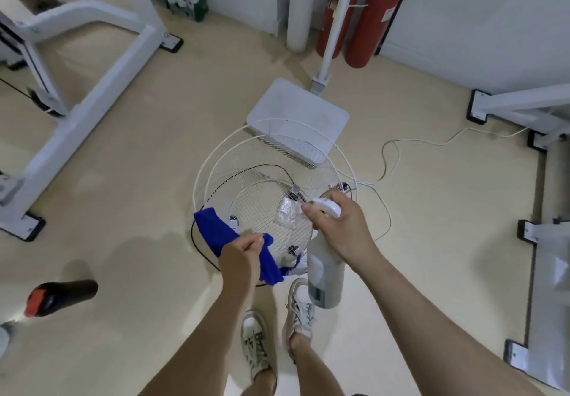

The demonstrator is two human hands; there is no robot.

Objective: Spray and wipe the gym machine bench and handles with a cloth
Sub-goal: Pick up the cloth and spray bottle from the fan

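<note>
My left hand grips a blue cloth, whose ends hang out on both sides of the fist above the rim of a white wire basket. My right hand holds a white spray bottle by its neck, a finger on the white trigger head; the bottle's body hangs down toward my shoes. White gym machine frames stand on the floor at the left and at the right edge. No bench pad or handle is plainly in view.
The wire basket holds badminton rackets and a crumpled clear wrapper. Behind it is a white stand base with a pole, two red fire extinguishers by the wall, and a white cable on the floor. A dark padded roller juts in lower left.
</note>
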